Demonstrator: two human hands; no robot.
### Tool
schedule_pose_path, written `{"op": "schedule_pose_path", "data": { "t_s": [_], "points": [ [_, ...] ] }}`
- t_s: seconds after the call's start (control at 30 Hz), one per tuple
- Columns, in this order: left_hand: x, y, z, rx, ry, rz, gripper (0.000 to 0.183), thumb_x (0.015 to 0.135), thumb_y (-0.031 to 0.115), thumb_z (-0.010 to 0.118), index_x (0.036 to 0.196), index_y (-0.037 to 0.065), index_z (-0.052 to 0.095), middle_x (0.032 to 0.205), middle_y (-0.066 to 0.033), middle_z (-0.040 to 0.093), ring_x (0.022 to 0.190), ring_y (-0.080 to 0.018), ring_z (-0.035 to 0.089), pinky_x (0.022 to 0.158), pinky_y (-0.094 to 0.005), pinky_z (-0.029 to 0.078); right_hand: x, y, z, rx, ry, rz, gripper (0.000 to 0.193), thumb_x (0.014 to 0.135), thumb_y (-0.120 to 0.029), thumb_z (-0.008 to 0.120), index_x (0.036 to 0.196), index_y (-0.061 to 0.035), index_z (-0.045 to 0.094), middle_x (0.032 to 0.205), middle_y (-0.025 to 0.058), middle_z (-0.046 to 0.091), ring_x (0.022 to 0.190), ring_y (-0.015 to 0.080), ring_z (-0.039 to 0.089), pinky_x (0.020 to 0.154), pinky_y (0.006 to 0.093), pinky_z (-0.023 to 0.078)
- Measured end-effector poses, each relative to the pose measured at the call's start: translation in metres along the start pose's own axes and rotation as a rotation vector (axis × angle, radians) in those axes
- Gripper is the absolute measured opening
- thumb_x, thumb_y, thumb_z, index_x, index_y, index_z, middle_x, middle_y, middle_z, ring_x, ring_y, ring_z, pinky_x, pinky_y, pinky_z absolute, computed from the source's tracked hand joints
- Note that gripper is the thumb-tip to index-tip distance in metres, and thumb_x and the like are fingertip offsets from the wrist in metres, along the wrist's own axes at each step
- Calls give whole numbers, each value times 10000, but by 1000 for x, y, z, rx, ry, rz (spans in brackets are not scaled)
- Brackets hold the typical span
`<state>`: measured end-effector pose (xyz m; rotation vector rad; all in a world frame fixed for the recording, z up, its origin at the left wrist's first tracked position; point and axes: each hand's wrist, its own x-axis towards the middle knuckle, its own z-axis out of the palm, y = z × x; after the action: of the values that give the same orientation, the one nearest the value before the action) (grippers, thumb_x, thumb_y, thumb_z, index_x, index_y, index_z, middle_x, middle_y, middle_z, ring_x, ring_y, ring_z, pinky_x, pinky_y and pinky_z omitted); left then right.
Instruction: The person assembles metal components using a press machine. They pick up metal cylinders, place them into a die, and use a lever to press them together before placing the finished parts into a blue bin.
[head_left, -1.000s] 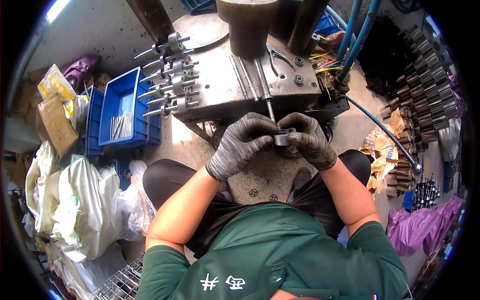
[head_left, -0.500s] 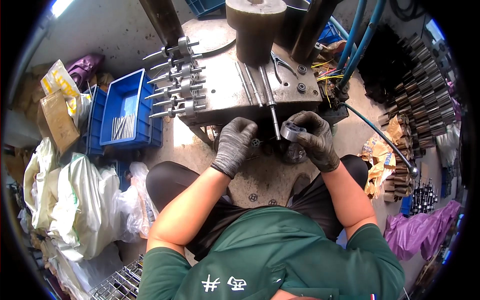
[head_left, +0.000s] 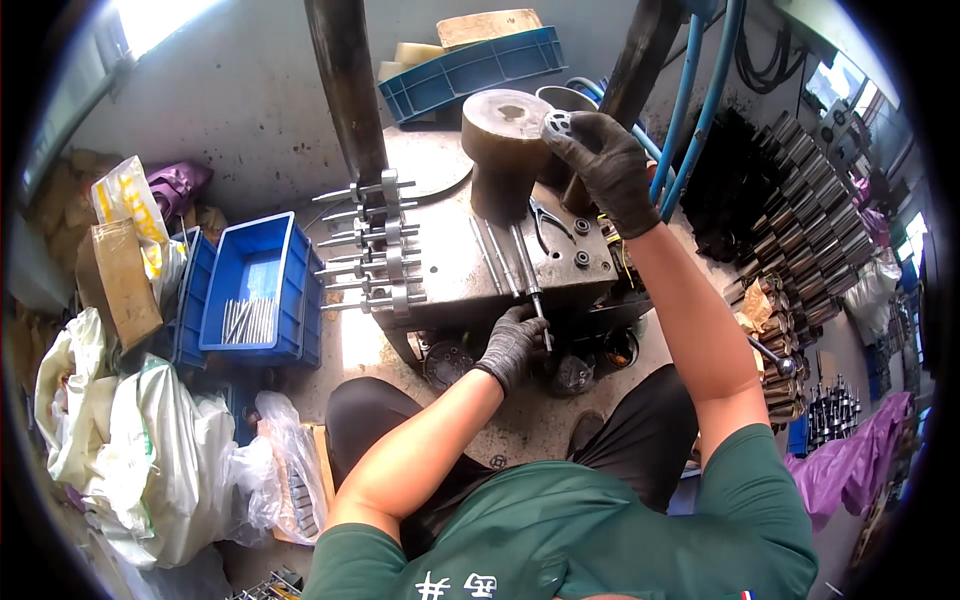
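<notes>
My right hand, in a dark grey glove, is raised beside the top of a thick cylindrical steel post. Its closed fingers pinch a round metal part with holes at the post's rim. Lower down, my left hand, gloved in grey, is closed at the front end of a stepped metal rod. This rod juts over the front edge of the metal bench. Thinner rods lie left of it, and pliers lie to its right beside two small bearings.
Several shafts with round discs line the bench's left side. Blue bins with metal rods stand farther left, near white sacks. Blue hoses hang at the right, before stacked metal cylinders. A blue crate stands behind.
My right hand has lifted the round part up and away to the post's top. My left hand has moved right and down onto the rod's end. The view has tilted upward.
</notes>
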<state>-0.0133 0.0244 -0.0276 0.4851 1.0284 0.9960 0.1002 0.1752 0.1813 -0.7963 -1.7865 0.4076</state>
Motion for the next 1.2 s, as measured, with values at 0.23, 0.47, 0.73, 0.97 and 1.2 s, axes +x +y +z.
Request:
{"op": "schedule_pose_path", "data": {
  "t_s": [0.23, 0.47, 0.73, 0.97, 1.2],
  "points": [
    [2, 11, 5, 4, -78, -19, 594, 926, 38, 688, 1459, 15, 429, 968, -97, 671, 775, -186, 675, 659, -357, 596, 69, 11, 33, -468, -253, 50, 421, 894, -295, 783, 1184, 3, 721, 1062, 213, 742, 979, 322, 719, 929, 389, 559],
    [20, -1, -6, 85, -157, 29, 413, 937, 121, 729, 1280, -56, 580, 998, -135, 710, 770, -219, 693, 679, -372, 582, 81, 1, 39, -645, -418, 155, 466, 962, -432, 676, 1215, -45, 723, 1078, 202, 755, 1009, 323, 722, 921, 398, 550],
    [21, 0, -12, 255, -183, 153, 256, 917, 102, 731, 1127, -30, 670, 906, -112, 719, 799, -204, 686, 717, -357, 564, 84, -12, -17, -757, -472, -321, 282, 943, -231, 624, 1144, -62, 728, 1030, 180, 747, 999, 362, 698, 943, 435, 533],
    [-13, 0, -2, 443, -194, 329, 308, 940, 31, 681, 1238, -25, 629, 1084, -102, 730, 965, -182, 670, 895, -311, 540, -11, -57, -171, -971, -775, -354, 99, 944, -142, 598, 926, -78, 671, 800, 117, 681, 732, 297, 696, 697, 426, 564],
    [-35, 31, 21, 674, 20, 786, 565, 974, -30, 617, 1500, 86, 445, 1024, -50, 664, 908, -142, 635, 857, -296, 532, -129, -103, -292, -965, -809, -28, 264, 842, -208, 703, 1074, -92, 751, 900, 112, 723, 885, 329, 672, 852, 464, 508]
  ]
}}
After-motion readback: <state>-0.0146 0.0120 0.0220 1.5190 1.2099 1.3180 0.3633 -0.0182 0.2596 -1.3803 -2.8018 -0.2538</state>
